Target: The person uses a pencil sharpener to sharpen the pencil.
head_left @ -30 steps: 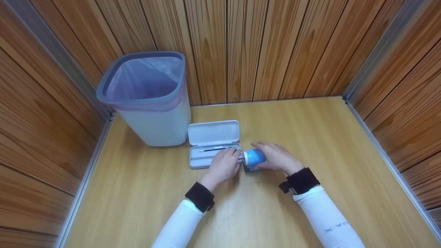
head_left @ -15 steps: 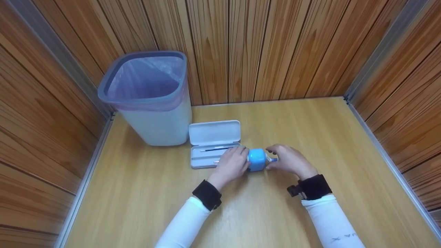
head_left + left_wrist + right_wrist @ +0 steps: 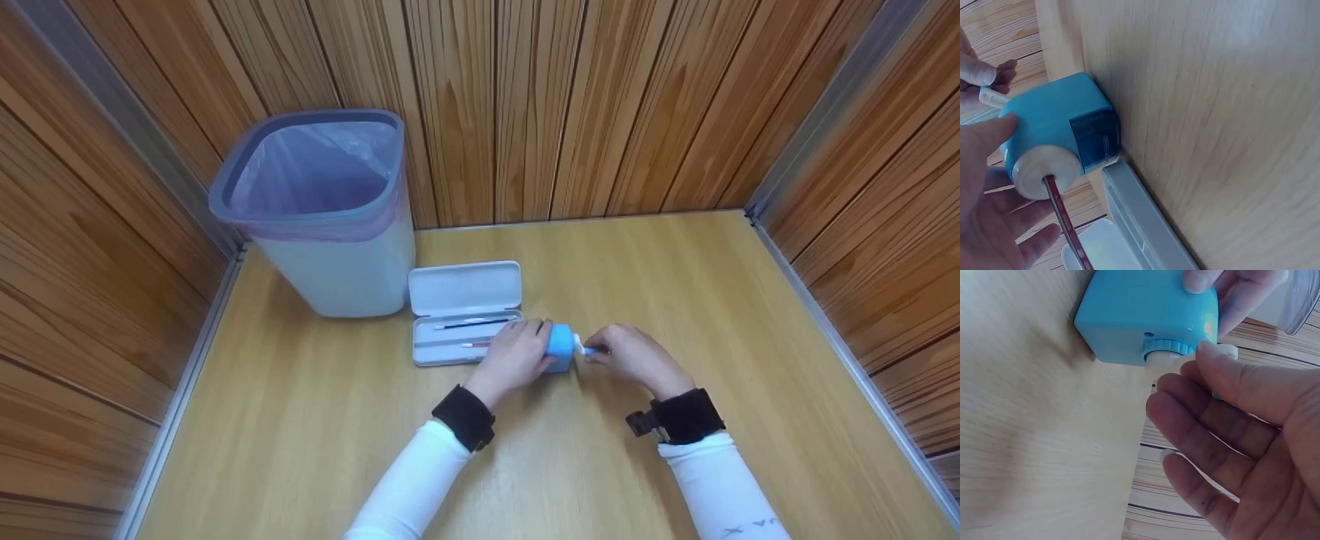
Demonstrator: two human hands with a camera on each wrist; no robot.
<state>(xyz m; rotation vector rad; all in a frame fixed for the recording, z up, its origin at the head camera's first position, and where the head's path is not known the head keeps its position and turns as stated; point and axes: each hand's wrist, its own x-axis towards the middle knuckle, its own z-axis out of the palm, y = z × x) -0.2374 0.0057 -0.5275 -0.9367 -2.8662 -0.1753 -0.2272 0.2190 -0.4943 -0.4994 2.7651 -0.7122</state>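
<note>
A light-blue hand-crank pencil sharpener (image 3: 559, 348) rests on the table, right of an open pencil case (image 3: 465, 290). My left hand (image 3: 515, 354) grips its body, thumb on one side and fingers on the other. In the left wrist view, a dark red striped pencil (image 3: 1067, 222) sticks out of the sharpener's round white front (image 3: 1044, 163). Below that shows a dark see-through shavings drawer (image 3: 1096, 139). My right hand (image 3: 634, 358) pinches the white crank handle (image 3: 1176, 361) at the back between thumb and forefinger, its other fingers loosely bent. The pencil's tip is hidden inside.
Inside the case lies a dark pencil (image 3: 476, 323). A lined trash bin (image 3: 337, 277) stands behind and left of the case. Wood-panelled walls (image 3: 525, 112) close off the back and both sides of the wooden table (image 3: 555, 465).
My right hand has left the sharpener's body, moved right and taken hold of the crank handle. My left hand has shifted right onto the sharpener.
</note>
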